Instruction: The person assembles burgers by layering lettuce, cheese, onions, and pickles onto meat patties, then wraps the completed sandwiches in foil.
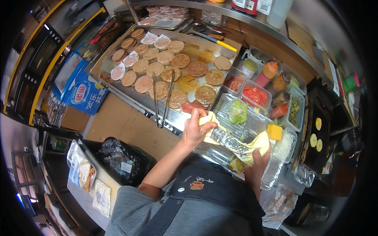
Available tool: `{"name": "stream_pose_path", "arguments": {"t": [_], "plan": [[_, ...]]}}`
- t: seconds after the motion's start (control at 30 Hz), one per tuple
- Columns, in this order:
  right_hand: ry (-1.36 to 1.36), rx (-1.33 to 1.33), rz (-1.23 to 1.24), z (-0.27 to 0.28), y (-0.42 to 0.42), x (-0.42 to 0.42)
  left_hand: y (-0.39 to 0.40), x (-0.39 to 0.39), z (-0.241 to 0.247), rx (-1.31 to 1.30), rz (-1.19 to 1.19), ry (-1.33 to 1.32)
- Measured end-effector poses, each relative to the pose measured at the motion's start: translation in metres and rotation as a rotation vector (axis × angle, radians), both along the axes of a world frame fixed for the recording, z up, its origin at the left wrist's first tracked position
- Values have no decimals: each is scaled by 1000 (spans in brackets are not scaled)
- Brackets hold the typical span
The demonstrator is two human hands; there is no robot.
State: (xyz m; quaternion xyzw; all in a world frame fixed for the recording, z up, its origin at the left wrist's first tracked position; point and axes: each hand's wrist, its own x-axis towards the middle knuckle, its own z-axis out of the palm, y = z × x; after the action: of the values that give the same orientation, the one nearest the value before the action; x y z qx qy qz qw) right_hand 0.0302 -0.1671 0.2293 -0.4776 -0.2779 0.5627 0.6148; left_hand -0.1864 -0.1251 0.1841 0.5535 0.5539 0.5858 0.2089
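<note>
A yellow plastic packet bearing print (226,138) is stretched between my two hands, above a foil-lined tray (251,115). My left hand (196,126) grips its left end, beside the griddle's front corner. Its right end is pinched in my right hand (258,162). Lettuce (238,111) lies on the foil behind the packet, and a stack of yellow cheese slices (274,132) sits to its right. Just beyond my left hand, a strip of reddish meat (192,106) rests at the griddle's edge near a browned patty (205,95).
Many patties cover the griddle (189,84); metal tongs (161,112) overhang its front edge. A yellow-tipped tool (226,45) lies at its back. Tubs of chopped tomato (255,95), sliced pickles (294,112) and shredded onion (284,146) stand right, with sauce bottles (265,73). A black bag (124,159) is at left.
</note>
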Motion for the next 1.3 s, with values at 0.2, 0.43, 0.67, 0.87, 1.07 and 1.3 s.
{"name": "stream_pose_path", "arguments": {"t": [0.2,0.43,0.67,0.87,1.07,1.3], "plan": [[-33,191,-41,-1,8,-6,-2,-10,-5,-213,38,-210],[-27,277,-17,-11,11,-7,-1,-24,8,-504,-74,-1182],[-90,352,-105,-29,19,8,-20,-29,-1,-348,-198,-573],[-535,496,21,-34,6,29,-20,-35,-1,-525,-247,-376],[-666,673,103,-16,-9,27,-9,-44,15,-946,-400,-458],[-496,559,173,-2,-13,25,-8,-61,-12,-624,-556,-538]]}}
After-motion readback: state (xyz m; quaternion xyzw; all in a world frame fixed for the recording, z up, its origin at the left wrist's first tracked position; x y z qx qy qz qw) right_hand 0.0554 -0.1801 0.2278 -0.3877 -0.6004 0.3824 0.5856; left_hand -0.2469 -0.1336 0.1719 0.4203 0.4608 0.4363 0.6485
